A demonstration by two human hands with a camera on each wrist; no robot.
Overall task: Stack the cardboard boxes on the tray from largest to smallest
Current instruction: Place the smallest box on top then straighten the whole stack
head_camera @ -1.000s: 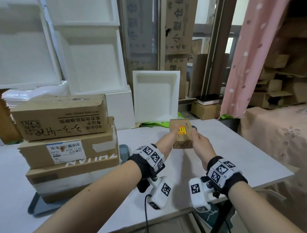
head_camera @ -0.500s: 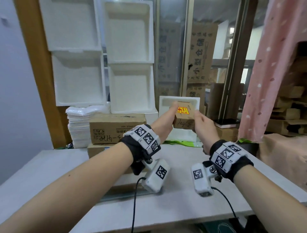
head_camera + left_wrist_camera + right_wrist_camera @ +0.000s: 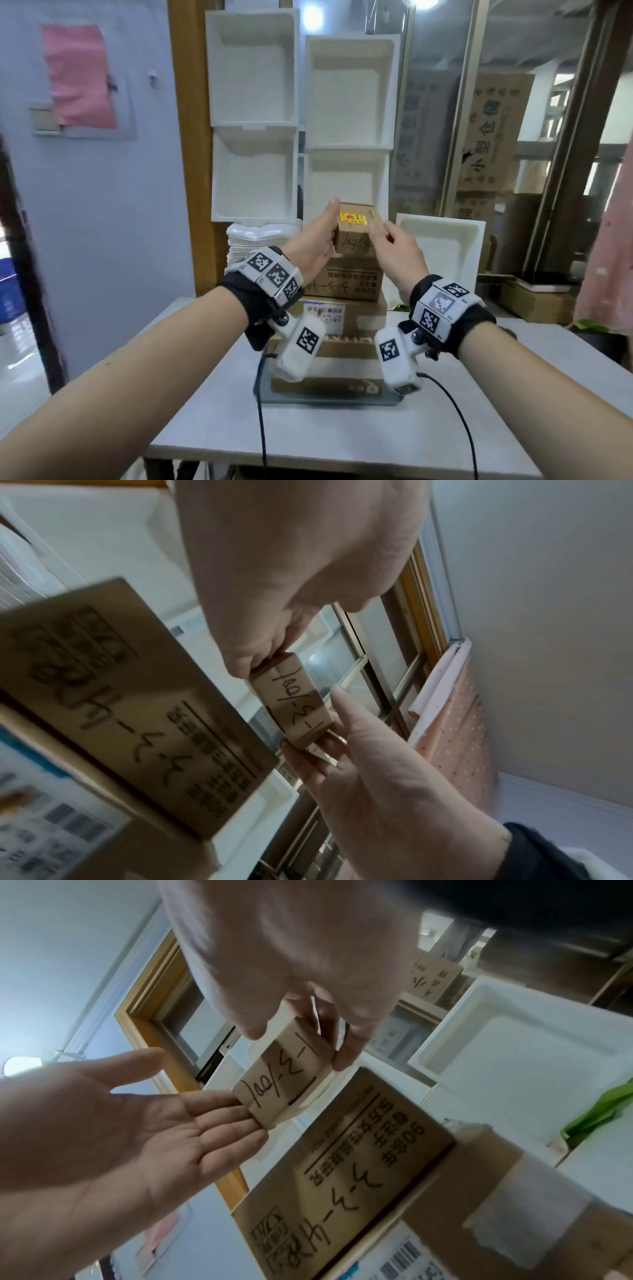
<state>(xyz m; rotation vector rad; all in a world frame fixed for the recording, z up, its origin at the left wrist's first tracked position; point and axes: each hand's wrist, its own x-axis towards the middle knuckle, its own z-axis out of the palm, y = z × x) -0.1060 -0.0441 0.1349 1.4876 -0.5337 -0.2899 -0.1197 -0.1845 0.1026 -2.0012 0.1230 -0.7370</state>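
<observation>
A small cardboard box (image 3: 356,236) with a yellow sticker and handwriting is held between both hands, just above the stack; whether it touches the stack I cannot tell. My left hand (image 3: 327,224) presses straight fingers (image 3: 219,1112) against the box's left end. My right hand (image 3: 378,234) pinches the right end (image 3: 284,1074) between thumb and fingers (image 3: 342,1053). Below, a printed box (image 3: 346,282) tops a labelled box (image 3: 359,317) and a wide bottom box (image 3: 325,385), all on a dark grey tray (image 3: 329,400).
The tray sits on a white table (image 3: 342,435). White foam trays (image 3: 346,92) lean against the wall behind the stack, with another foam tray (image 3: 442,243) at the right and a pile of white sheets (image 3: 253,236) behind. A cable (image 3: 262,428) hangs from my left wrist.
Both hands have lifted the small box off the table to the right of the stack and carried it up and left, over the printed top box.
</observation>
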